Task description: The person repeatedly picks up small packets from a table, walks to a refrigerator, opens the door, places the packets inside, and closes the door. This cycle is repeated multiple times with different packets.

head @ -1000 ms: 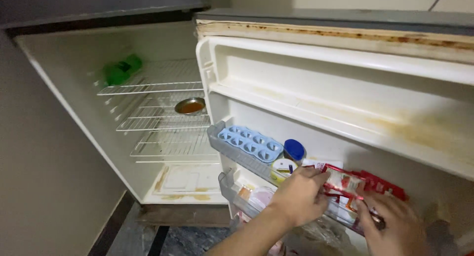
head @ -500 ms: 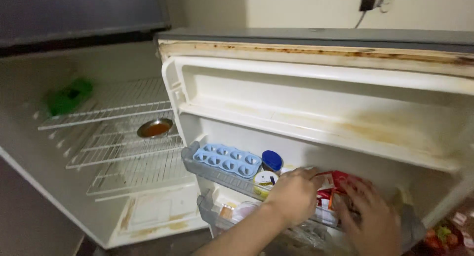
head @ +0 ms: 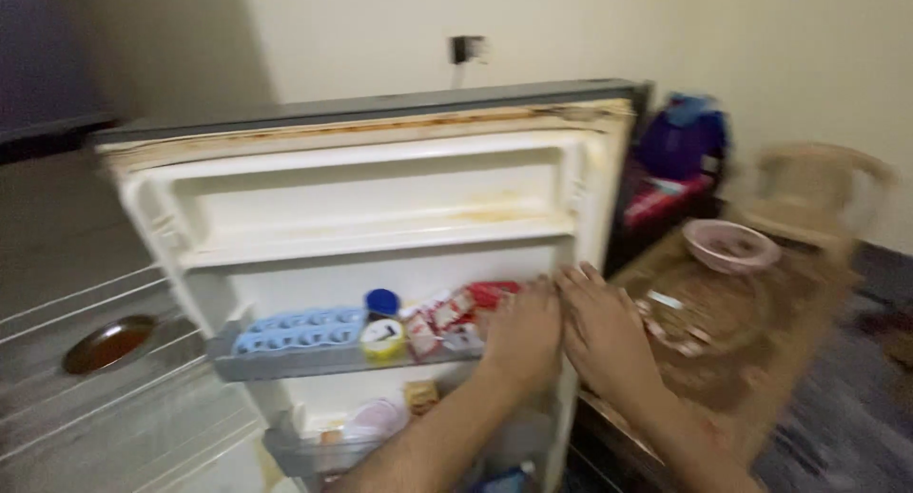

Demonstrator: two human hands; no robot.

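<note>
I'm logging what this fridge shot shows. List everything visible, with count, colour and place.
open fridge door: one, stained white, centre
blue plastic ice tray: one, middle door shelf, left
blue-lidded jar: one, behind the tray
round yellow-rimmed tub: one, beside the tray
red and white packets: several, middle shelf, by the hands
small metal bowl: one, brown contents, wire rack, left
pink bowl: one, wooden table, right
beige plastic chair: one, far right
left hand: on the door shelf by the packets
right hand: at the door's edge
</note>
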